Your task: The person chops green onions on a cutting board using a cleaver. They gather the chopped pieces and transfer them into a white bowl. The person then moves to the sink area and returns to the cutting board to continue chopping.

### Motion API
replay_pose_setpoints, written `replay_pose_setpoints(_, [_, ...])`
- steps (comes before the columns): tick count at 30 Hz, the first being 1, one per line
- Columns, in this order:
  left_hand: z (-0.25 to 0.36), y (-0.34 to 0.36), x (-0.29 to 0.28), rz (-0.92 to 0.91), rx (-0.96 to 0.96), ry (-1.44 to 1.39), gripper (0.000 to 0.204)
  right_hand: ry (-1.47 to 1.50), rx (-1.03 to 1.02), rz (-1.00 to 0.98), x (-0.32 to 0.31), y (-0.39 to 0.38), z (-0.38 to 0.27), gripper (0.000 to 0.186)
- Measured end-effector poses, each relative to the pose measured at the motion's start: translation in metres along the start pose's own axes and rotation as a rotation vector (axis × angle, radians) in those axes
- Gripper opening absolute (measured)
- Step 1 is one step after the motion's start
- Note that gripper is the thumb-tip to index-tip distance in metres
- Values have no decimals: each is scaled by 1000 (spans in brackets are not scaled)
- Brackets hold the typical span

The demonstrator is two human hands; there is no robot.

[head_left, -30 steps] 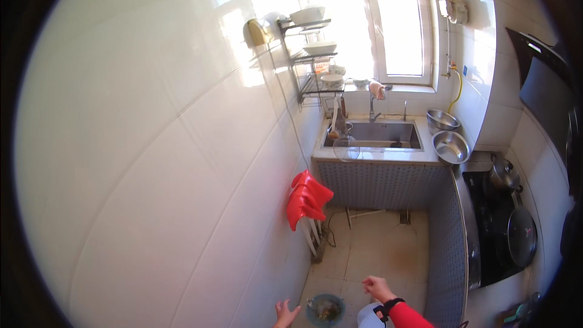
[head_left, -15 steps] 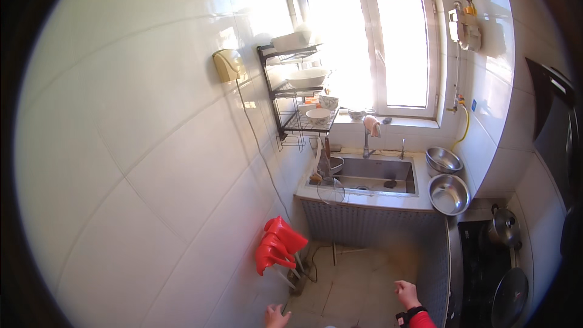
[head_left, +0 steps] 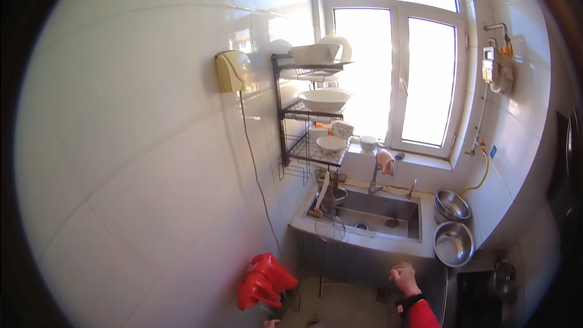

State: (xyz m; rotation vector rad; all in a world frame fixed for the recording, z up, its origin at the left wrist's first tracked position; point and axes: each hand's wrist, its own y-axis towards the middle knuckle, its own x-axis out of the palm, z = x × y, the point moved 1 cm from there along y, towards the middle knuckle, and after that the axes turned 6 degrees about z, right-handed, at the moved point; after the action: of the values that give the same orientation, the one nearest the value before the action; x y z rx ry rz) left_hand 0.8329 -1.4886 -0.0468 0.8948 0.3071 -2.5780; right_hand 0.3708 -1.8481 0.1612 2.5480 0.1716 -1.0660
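My right hand (head_left: 404,278), below a red sleeve and a black wristband (head_left: 410,302), is in front of the sink counter. Its fingers are curled in, and nothing shows in them. Of my left hand (head_left: 271,324) only a sliver appears at the lower edge, below a red plastic thing (head_left: 265,282) by the left wall; its fingers are mostly cut off. Ahead, a steel sink (head_left: 388,215) is set into a white counter. Two steel basins, the nearer one (head_left: 453,244) and the farther one (head_left: 452,205), stand on its right end. Neither hand touches any of these.
A black dish rack (head_left: 291,109) with white bowls hangs left of the bright window (head_left: 428,79). A yellowish box (head_left: 234,71) with a cord is on the tiled wall. A gas meter (head_left: 498,70) is at right, above a stove with a dark pot (head_left: 503,279).
The view has moved closer to the sink and tilted up. My right hand sits higher in the picture, with more forearm showing. My left hand has slid almost out at the bottom.
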Motion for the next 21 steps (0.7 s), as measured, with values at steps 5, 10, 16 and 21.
replay_pose_setpoints(5, [-13, 78, -1, -221, -51, -113, 47, 314, -123, 284, -24, 202, -90, 36])
replay_pose_setpoints(10, [-5, 148, -26, -206, -112, -113, 47, 933, 170, 13, -71, 363, -215, 62])
replay_pose_setpoints(16, [20, 182, -54, -172, -199, -188, 46, 1016, -110, -30, -91, 502, -296, 70])
replay_pose_setpoints(21, [45, 199, -58, -182, -270, -274, 46, 1075, -17, -87, -88, 570, -329, 64])
